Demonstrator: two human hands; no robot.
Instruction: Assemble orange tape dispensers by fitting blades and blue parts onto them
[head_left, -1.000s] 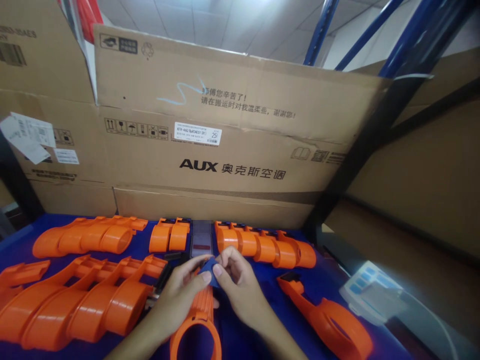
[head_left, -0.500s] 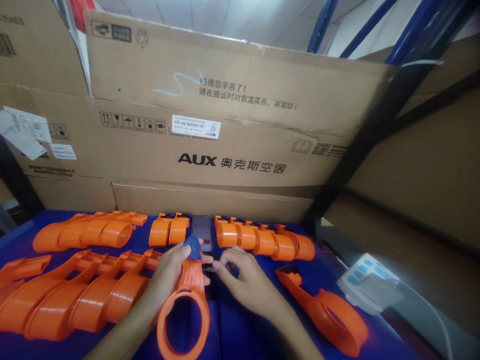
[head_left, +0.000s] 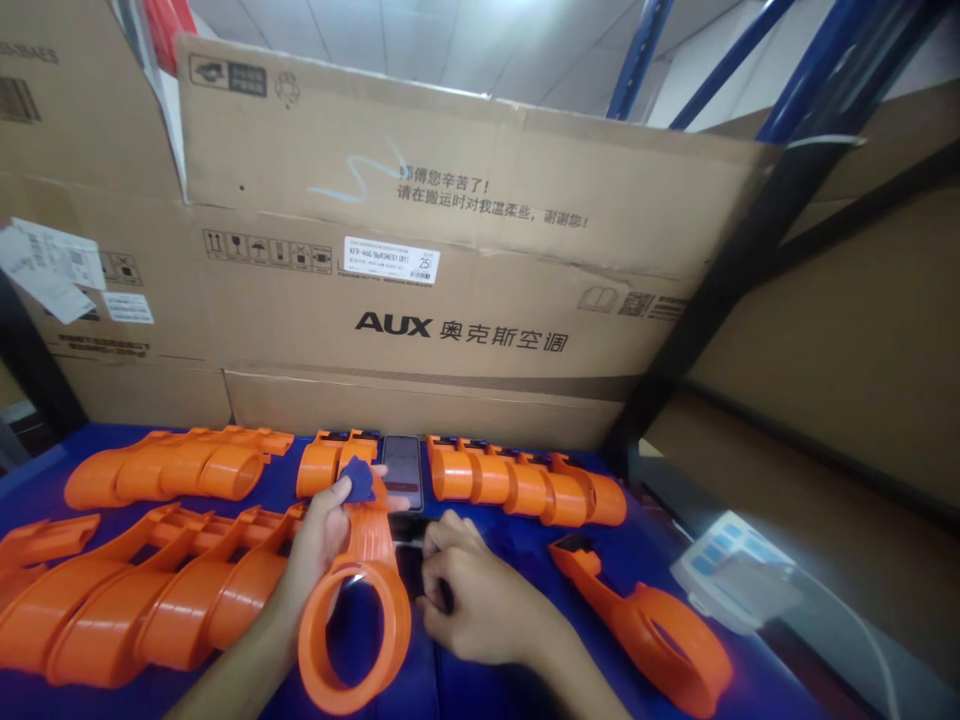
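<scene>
My left hand (head_left: 326, 535) is closed round the arm of an orange plastic ring part (head_left: 307, 640), whose big ring hangs toward me. The thumb presses on a small dark blue piece (head_left: 359, 480) at the part's upper end; whether it is cloth or film I cannot tell. Just to the right, my right hand (head_left: 472, 590) is curled shut on a dark-handled tool (head_left: 445, 597). A dark length with a pale edge shows between the hands, but the fingers hide the tool's kind.
Rows of similar orange parts (head_left: 180, 590) lie on the blue surface at left and back, with more (head_left: 525, 487) at back right. A single orange part (head_left: 667, 640) lies at right. Behind are a phone (head_left: 403, 470), a large cardboard box (head_left: 465, 300) and a white corded device (head_left: 735, 570).
My right hand has gone from loosely curled fingers to a grip on a dark-handled tool. My left hand has shifted slightly left with the orange part, uncovering more of the phone.
</scene>
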